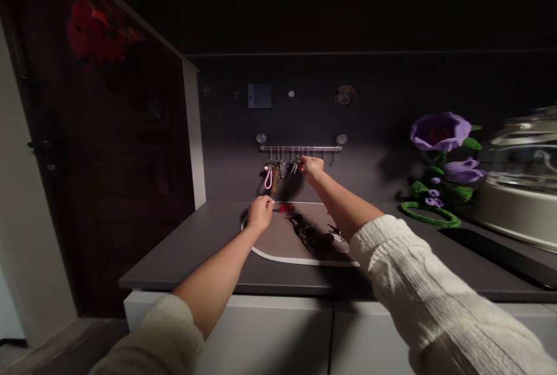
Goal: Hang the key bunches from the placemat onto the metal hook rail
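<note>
My right hand (313,167) is raised to a clear hook rail (300,148) on the wall. Its fingers pinch at a small bunch of keys (295,166) just below the hooks. To the left of these keys hang a pink strap (268,178), a brown fob (275,180) and more keys (282,169). Lower down, my left hand (260,212) is closed over the left edge of a brown mat (278,241) with a white rim; what its fingers hold, if anything, is hidden. Red small items (286,208) and dark keys (307,229) lie on the mat.
Purple felt flowers (441,132) with a green ring base (429,215) stand on the counter (187,247) at right. Beyond them is a cream appliance with a clear dome (526,148), beside a flat black slab (500,253). A dark door (126,189) is at left.
</note>
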The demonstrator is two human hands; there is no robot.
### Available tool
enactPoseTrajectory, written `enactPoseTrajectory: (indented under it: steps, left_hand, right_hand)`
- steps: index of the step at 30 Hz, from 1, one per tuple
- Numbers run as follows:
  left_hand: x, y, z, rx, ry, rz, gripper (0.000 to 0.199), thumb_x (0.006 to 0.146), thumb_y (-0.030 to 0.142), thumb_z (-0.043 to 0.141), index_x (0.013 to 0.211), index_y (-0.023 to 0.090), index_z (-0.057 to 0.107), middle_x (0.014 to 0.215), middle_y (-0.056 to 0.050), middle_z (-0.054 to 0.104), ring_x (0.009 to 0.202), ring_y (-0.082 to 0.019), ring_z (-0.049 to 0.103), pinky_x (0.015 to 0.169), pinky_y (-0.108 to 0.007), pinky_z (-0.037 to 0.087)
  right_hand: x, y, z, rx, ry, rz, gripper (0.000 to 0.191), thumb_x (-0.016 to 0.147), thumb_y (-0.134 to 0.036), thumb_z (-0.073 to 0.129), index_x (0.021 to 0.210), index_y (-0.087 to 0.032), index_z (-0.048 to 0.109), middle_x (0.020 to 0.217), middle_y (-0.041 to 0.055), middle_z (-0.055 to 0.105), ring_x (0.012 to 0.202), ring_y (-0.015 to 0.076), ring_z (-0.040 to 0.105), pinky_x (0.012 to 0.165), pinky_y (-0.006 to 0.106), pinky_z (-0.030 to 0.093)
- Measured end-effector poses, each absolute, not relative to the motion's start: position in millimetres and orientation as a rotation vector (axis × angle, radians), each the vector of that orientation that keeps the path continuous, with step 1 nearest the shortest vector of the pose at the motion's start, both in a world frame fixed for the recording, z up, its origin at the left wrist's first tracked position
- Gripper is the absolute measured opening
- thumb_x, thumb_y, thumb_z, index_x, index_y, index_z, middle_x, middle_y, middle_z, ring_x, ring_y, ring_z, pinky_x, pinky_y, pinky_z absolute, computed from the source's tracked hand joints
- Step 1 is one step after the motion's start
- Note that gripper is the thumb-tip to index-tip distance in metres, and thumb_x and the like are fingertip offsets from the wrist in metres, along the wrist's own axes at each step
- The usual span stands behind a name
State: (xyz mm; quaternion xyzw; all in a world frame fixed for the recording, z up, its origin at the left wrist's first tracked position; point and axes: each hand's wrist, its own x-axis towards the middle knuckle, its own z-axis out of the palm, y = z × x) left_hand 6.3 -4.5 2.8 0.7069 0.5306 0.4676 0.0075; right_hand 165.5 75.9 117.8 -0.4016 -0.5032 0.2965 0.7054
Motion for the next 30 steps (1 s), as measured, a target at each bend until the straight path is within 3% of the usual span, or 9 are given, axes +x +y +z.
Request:
enactPoseTrajectory:
  steps: [8,21,30]
  left_hand:
    - [5.3,-5.1,4.0,2.179,1.704,1.467,0.019,0.080,0.022,0.046,0.076,0.015,0.063,0.080,-0.006,0.063,0.072,-0.013,0.055,0.069,-0.024,0.039]
    - [2.6,-3.3,4.3,2.045,1.846,1.477,0.021,0.080,0.022,0.044,0.079,0.015,0.063,0.083,-0.008,0.064,0.078,-0.016,0.057,0.072,-0.025,0.040]
    - [-1.7,0.2,3.1,1.945,1.931,1.446,0.021,0.080,0.018,0.043,0.082,0.016,0.064,0.086,-0.009,0.064,0.081,-0.016,0.058,0.073,-0.025,0.040]
  right_hand:
    - [158.3,59.5,116.8,-0.890,-0.759,0.902,0.016,0.069,-0.006,0.051,0.056,-0.014,0.049,0.043,-0.0033,0.049,0.039,0.0066,0.049,0.042,0.017,0.043]
    - [166.0,63.3,105.5,-0.931,-0.848,0.843,0.009,0.068,-0.007,0.053,0.063,-0.014,0.052,0.045,-0.0053,0.047,0.038,0.0039,0.042,0.037,0.014,0.033]
    - [170.3,59.4,100.2,-0.946,-0.936,0.858,0.012,0.069,-0.002,0.052,0.064,-0.013,0.052,0.052,-0.0030,0.052,0.040,0.0026,0.043,0.040,0.014,0.034]
